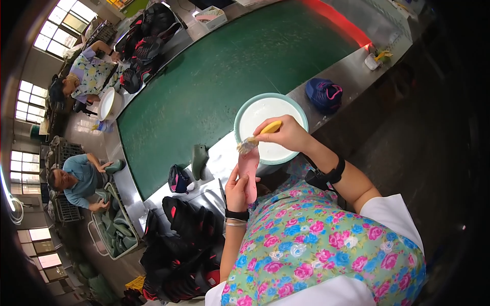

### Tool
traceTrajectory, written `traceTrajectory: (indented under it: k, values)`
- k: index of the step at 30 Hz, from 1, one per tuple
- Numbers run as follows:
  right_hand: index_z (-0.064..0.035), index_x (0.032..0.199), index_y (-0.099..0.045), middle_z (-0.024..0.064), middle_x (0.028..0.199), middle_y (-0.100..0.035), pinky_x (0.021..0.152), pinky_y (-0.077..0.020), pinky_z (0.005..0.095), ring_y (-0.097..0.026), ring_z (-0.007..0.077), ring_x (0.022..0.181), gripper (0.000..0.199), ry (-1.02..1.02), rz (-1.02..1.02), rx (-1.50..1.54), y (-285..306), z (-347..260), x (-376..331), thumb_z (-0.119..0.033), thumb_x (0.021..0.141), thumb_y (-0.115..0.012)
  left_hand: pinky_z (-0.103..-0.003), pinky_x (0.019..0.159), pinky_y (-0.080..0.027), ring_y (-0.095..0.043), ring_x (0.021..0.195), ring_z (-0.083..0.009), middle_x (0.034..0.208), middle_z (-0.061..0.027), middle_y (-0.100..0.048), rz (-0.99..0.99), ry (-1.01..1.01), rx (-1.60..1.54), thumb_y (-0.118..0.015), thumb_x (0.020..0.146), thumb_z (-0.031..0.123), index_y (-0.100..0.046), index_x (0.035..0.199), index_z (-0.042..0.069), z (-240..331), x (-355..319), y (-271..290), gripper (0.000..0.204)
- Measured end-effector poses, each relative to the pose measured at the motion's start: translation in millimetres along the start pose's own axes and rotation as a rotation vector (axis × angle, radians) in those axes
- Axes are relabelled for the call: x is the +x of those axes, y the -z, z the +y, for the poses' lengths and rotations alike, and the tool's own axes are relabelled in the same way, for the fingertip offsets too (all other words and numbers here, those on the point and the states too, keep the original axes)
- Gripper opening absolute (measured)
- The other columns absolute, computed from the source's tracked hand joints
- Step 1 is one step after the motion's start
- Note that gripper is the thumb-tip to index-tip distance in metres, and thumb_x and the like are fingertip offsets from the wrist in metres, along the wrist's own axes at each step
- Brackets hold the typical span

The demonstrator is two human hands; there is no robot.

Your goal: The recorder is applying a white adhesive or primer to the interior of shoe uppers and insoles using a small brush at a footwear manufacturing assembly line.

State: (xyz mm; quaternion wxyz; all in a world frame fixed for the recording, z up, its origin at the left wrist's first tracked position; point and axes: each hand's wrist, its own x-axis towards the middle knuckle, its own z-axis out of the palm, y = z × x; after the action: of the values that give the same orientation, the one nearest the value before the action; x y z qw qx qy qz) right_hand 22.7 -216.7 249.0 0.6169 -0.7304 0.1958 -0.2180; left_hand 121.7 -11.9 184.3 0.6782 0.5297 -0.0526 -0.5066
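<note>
My left hand (237, 195) grips a pink insole (249, 167) by its lower half, holding it up over the near edge of the bench. In my right hand (290, 134) is a brush (271, 127) with a yellow handle. Its pale, clotted bristles touch the upper end of the insole. Behind both hands stands a round basin (268, 96) with a pale teal rim and white contents. Part of its front is covered by my right hand and the insole.
A green conveyor belt (204, 86) runs past the metal bench. Nearby are a blue shoe upper (324, 95), a grey-green shoe last (199, 162), a dark upper (178, 179) and piled black-red uppers (189, 245). Across the belt, one person (81, 181) handles lasts; another (92, 76) works beside shoes.
</note>
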Motion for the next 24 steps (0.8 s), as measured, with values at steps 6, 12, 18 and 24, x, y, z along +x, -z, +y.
traceTrajectory:
  k: [6, 12, 18, 24]
  values:
    - [0.0004, 0.086, -0.068, 0.0044, 0.074, -0.065, 0.060, -0.0469, 0.0214, -0.059, 0.0083, 0.065, 0.013, -0.166, 0.169, -0.081, 6, 13, 2, -0.010, 0.078, -0.069, -0.027, 0.065, -0.053, -0.065, 0.077, -0.0222, 0.105, -0.0165, -0.061, 0.030, -0.059, 0.015, -0.047, 0.086, -0.001, -0.040, 0.131, -0.002, 6, -3, -5, 0.045]
    - [0.0010, 0.085, -0.066, 0.0046, 0.073, -0.065, 0.059, -0.0476, 0.0209, -0.059, 0.0084, 0.064, 0.013, -0.099, 0.235, -0.066, -1, 11, -15, -0.011, 0.079, -0.068, -0.025, 0.064, -0.053, -0.065, 0.078, -0.0210, 0.108, -0.0158, -0.060, 0.033, -0.092, -0.030, -0.048, 0.089, 0.003, -0.037, 0.133, -0.001, 7, 3, -5, 0.046]
    - [-0.0003, 0.085, -0.067, 0.0033, 0.072, -0.065, 0.057, -0.0468, 0.0206, -0.059, 0.0083, 0.063, 0.012, -0.027, 0.308, -0.027, -2, 9, -4, -0.012, 0.080, -0.067, -0.027, 0.067, -0.052, -0.065, 0.078, -0.0217, 0.106, -0.0164, -0.060, -0.004, -0.138, 0.015, -0.048, 0.087, 0.000, -0.040, 0.129, -0.002, 9, 4, -7, 0.043]
    - [-0.0011, 0.081, -0.067, 0.0087, 0.069, -0.065, 0.060, -0.0475, 0.0264, -0.062, 0.0130, 0.064, 0.016, -0.078, 0.250, -0.118, -20, 1, -26, -0.017, 0.077, -0.068, -0.026, 0.063, -0.051, -0.065, 0.077, -0.0210, 0.106, -0.0157, -0.060, 0.056, -0.170, -0.019, -0.048, 0.087, 0.001, -0.041, 0.128, -0.002, 13, 7, -5, 0.042]
